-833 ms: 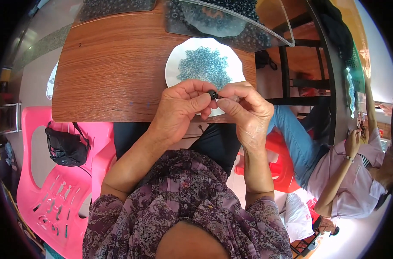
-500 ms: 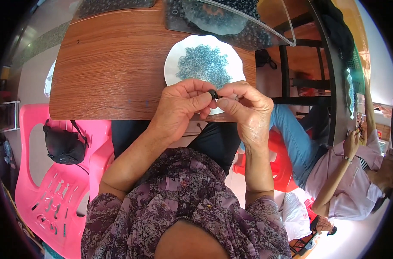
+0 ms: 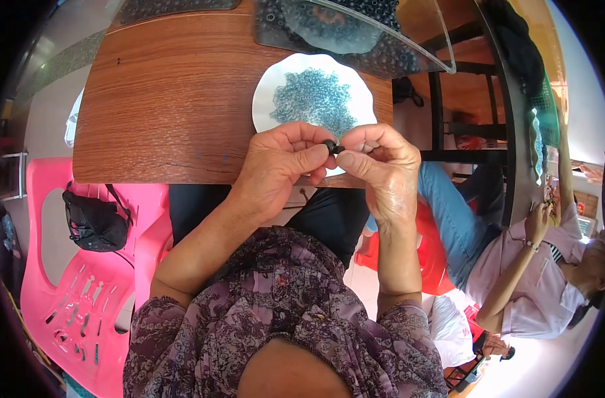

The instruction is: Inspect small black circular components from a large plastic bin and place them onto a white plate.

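A small black part (image 3: 330,146), rounded at one end with a narrow stub at the other, is held over the near rim of a white scalloped plate (image 3: 265,99). My left hand (image 3: 276,159) pinches its rounded end between thumb and fingers. At the stub, the thumb and forefinger of my right hand (image 3: 382,162) close in on the part; whether a tiny ring is also between them is too small to tell. Heaped on the plate are many small, clear bluish rings (image 3: 314,99).
Beyond the plate stands a clear plastic bin (image 3: 408,46) of black rings, on a brown wooden table (image 3: 163,99). A pink chair (image 3: 57,285) with a black bag (image 3: 96,219) is at left. To the right, a co-worker (image 3: 534,278) sits beside a black-framed table.
The black part's stub shows more between my fingertips, as my right thumb and forefinger have shifted slightly. My left hand keeps its grip.
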Action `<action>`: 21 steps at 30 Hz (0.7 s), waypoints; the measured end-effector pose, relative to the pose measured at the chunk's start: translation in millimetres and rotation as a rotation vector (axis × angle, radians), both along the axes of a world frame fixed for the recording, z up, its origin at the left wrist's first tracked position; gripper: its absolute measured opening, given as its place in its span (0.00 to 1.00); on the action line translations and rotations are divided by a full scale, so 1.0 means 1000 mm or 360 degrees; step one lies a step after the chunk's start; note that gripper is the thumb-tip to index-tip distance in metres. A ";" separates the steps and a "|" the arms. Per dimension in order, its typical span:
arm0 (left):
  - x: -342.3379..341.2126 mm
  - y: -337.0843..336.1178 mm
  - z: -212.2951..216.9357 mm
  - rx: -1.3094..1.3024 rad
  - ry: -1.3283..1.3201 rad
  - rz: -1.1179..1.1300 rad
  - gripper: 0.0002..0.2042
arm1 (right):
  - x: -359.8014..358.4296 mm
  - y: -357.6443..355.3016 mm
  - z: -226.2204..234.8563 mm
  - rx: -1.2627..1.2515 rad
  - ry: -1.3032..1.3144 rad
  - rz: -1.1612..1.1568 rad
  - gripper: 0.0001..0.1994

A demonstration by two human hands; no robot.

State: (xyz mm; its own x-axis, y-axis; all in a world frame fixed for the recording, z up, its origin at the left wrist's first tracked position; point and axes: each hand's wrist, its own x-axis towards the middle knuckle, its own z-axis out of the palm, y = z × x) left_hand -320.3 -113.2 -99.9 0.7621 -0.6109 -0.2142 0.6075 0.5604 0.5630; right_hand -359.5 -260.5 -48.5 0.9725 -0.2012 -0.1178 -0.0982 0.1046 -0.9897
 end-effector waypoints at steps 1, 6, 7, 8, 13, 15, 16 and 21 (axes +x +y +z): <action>0.000 0.000 0.001 0.0013 -0.0003 0.0004 0.10 | 0.000 -0.002 -0.002 0.0006 -0.0048 0.0048 0.09; 0.000 -0.001 -0.001 0.0037 0.0000 0.0006 0.09 | 0.001 -0.004 0.001 0.0018 0.0056 0.0027 0.10; 0.000 -0.001 -0.001 0.0041 -0.0011 -0.0001 0.09 | 0.001 -0.004 0.002 0.0037 0.0066 0.0025 0.10; 0.000 -0.001 -0.001 0.0038 -0.0009 -0.0002 0.09 | 0.001 -0.004 0.002 0.0035 0.0068 0.0024 0.10; 0.001 0.000 -0.001 0.0045 -0.0010 -0.0001 0.10 | 0.001 -0.006 0.001 0.0072 0.0107 0.0031 0.11; 0.001 0.000 -0.002 0.0054 -0.0020 0.0000 0.09 | 0.001 -0.006 0.002 0.0083 0.0132 0.0043 0.11; 0.001 0.000 -0.003 0.0065 -0.0031 0.0000 0.09 | 0.001 -0.006 0.003 0.0097 0.0156 0.0055 0.11; 0.001 0.000 -0.002 0.0080 -0.0075 -0.0022 0.09 | 0.002 -0.006 0.008 0.0135 0.0182 0.0050 0.11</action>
